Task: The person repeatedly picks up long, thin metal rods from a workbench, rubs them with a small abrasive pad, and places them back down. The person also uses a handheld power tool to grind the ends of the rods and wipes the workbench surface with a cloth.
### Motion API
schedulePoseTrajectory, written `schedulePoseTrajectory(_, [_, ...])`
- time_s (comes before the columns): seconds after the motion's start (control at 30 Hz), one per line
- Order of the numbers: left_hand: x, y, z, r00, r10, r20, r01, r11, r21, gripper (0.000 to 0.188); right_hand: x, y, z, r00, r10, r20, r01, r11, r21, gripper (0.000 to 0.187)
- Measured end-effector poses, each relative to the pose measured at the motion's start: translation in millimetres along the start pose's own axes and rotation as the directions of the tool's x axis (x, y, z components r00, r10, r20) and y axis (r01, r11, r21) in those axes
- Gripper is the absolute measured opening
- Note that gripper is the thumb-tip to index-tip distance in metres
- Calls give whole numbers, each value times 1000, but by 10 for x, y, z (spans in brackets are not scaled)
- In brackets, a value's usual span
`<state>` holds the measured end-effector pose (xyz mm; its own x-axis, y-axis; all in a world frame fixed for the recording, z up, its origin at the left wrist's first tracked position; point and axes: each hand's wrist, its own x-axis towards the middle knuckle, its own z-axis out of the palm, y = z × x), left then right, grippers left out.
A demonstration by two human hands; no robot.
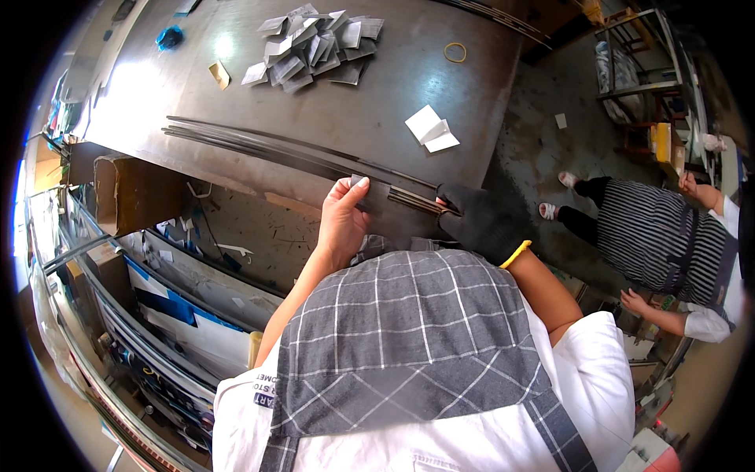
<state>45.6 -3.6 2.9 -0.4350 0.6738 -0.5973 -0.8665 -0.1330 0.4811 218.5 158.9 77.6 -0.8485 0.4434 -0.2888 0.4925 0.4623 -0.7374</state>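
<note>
Several thin dark metal rods lie side by side along the near edge of the metal-topped table, running toward my hands. My right hand, in a black glove with a yellow cuff, is closed around the near ends of some rods. Bare, my left hand pinches a small dark grey sheet between thumb and fingers, beside the rods. Blur at the sheet hides whether it wraps around them. A loose pile of similar folded grey sheets sits farther back on the table.
On the table lie a folded white paper, a yellow rubber band, a tan scrap and a blue crumpled thing. A cardboard box and racks stand left. Another person stands at right.
</note>
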Motion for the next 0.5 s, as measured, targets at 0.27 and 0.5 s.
schedulePoseTrajectory(0.27, [46, 10, -8, 1000, 29, -11, -29, 999, 42, 13, 14, 89, 63, 1000, -11, -7, 11, 1000, 4, 25])
schedulePoseTrajectory(0.5, [65, -14, -31, 999, 47, -18, -46, 998, 53, 14, 15, 124, 84, 1000, 0, 15, 0, 1000, -3, 26])
